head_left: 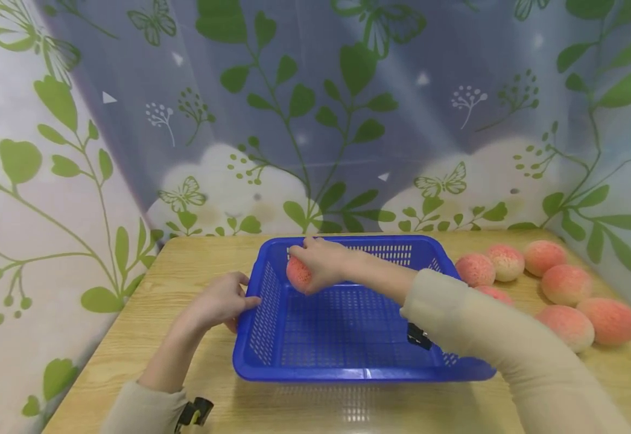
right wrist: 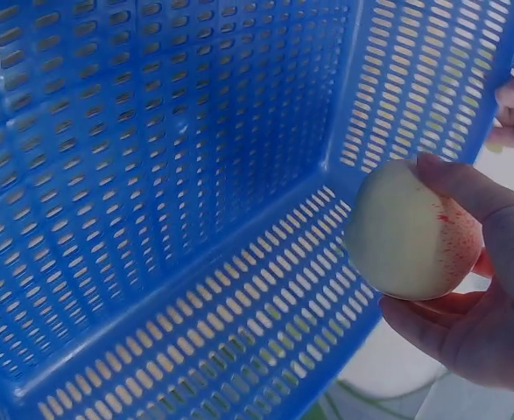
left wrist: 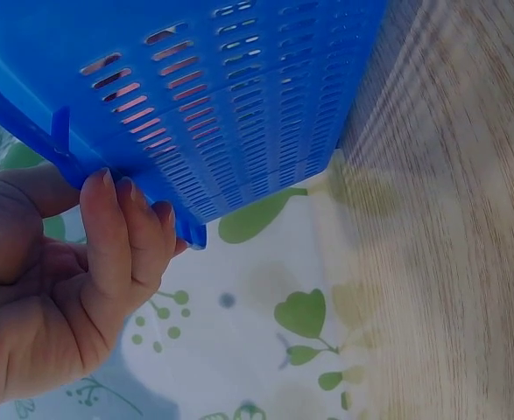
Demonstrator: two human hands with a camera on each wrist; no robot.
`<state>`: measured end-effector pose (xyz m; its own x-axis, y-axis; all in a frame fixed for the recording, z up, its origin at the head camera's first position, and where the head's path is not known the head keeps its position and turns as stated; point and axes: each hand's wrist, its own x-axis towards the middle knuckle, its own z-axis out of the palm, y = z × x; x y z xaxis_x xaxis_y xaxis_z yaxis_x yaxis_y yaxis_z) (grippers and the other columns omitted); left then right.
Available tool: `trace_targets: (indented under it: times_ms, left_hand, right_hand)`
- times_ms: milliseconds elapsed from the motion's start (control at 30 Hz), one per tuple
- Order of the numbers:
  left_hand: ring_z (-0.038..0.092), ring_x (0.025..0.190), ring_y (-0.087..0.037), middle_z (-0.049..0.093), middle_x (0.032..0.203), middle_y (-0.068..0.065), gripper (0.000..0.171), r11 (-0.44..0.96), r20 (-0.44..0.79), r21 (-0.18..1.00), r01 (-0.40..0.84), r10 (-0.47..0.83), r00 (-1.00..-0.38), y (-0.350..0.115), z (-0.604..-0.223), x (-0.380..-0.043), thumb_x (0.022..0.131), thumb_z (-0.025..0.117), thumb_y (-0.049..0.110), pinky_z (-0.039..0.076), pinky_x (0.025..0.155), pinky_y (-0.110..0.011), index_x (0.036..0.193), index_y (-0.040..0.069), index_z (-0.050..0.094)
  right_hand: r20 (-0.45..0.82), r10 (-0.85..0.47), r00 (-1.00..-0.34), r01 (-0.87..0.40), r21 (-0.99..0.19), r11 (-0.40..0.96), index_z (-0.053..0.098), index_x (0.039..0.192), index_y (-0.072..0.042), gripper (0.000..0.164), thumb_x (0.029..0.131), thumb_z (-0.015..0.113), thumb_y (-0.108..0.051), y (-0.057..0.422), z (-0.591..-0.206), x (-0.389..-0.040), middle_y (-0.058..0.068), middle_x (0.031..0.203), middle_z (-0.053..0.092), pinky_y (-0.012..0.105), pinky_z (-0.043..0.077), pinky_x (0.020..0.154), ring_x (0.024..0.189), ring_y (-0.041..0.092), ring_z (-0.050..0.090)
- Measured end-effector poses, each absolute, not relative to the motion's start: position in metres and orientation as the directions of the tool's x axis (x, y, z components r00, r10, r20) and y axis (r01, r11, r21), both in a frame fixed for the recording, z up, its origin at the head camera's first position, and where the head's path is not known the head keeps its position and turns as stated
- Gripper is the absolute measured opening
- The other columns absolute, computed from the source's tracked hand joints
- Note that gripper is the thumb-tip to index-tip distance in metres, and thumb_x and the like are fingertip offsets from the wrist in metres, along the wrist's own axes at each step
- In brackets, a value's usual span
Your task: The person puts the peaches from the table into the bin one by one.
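A blue plastic basket (head_left: pixel 348 328) with slotted walls stands on the wooden table. My right hand (head_left: pixel 326 262) grips a peach (head_left: pixel 299 275) over the basket's far left part, above its floor. In the right wrist view the peach (right wrist: pixel 405 232) shows a pale side and a red speckled side, with thumb and fingers curled round it. At the basket's left rim my left hand (head_left: pixel 223 301) holds on, thumb over the edge. The left wrist view shows its curled fingers (left wrist: pixel 108 227) under the rim, outside the wall.
Several peaches (head_left: pixel 565 283) lie on the table (head_left: pixel 185 259) to the right of the basket, one partly hidden by the right sleeve (head_left: pixel 473 313). Behind the table hangs a leaf-patterned cloth (head_left: pixel 315 120). Black wrist mounts (head_left: pixel 201 411) sit at both sleeves.
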<state>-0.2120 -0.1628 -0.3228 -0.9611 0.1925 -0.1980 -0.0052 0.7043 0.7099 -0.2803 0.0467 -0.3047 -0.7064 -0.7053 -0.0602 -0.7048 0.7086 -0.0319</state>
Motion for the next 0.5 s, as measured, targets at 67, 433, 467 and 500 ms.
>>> trace_targets:
  times_ms: [67, 433, 467, 500]
  left_hand:
    - [0.062, 0.049, -0.021, 0.058, 0.071, -0.015, 0.045, 0.709, -0.195, 0.705, -0.005, 0.187, -0.963, -0.163, -0.323, -0.212, 0.089, 0.059, 0.008, 0.055, 0.046, -0.033, 0.123, -0.016, 0.041]
    - [0.061, 0.048, -0.021, 0.059, 0.069, -0.014, 0.042, 0.705, -0.195, 0.71, -0.002, 0.194, -0.962, -0.163, -0.324, -0.211, 0.09, 0.059, 0.009, 0.055, 0.046, -0.034, 0.12, -0.015, 0.042]
    - [0.061, 0.048, -0.021, 0.059, 0.068, -0.014, 0.042, 0.704, -0.192, 0.71, 0.001, 0.195, -0.962, -0.163, -0.324, -0.212, 0.09, 0.059, 0.009, 0.055, 0.046, -0.034, 0.121, -0.015, 0.042]
    - [0.061, 0.047, -0.021, 0.059, 0.068, -0.014, 0.043, 0.704, -0.189, 0.71, 0.005, 0.197, -0.962, -0.163, -0.324, -0.212, 0.09, 0.059, 0.009, 0.054, 0.045, -0.033, 0.121, -0.015, 0.042]
  right_hand:
    - [-0.076, -0.703, -0.707, -0.703, -0.022, 0.711, 0.044, 0.133, -0.009, 0.071, 0.073, 0.074, -0.034, 0.04, -0.308, -0.281, 0.016, 0.114, 0.052, 0.034, 0.052, 0.074, 0.098, 0.026, 0.054]
    - [-0.162, -0.662, -0.732, -0.666, -0.034, 0.745, 0.043, 0.133, -0.011, 0.074, 0.071, 0.077, -0.035, 0.023, -0.335, -0.286, 0.013, 0.116, 0.051, 0.032, 0.051, 0.078, 0.099, 0.022, 0.054]
    - [-0.163, -0.657, -0.736, -0.661, -0.035, 0.749, 0.044, 0.133, -0.011, 0.074, 0.071, 0.077, -0.035, 0.022, -0.337, -0.286, 0.013, 0.116, 0.052, 0.033, 0.051, 0.078, 0.1, 0.022, 0.054]
    - [-0.164, -0.653, -0.739, -0.658, -0.031, 0.752, 0.044, 0.133, -0.011, 0.074, 0.071, 0.077, -0.035, 0.021, -0.338, -0.286, 0.012, 0.116, 0.052, 0.033, 0.051, 0.078, 0.1, 0.022, 0.054]
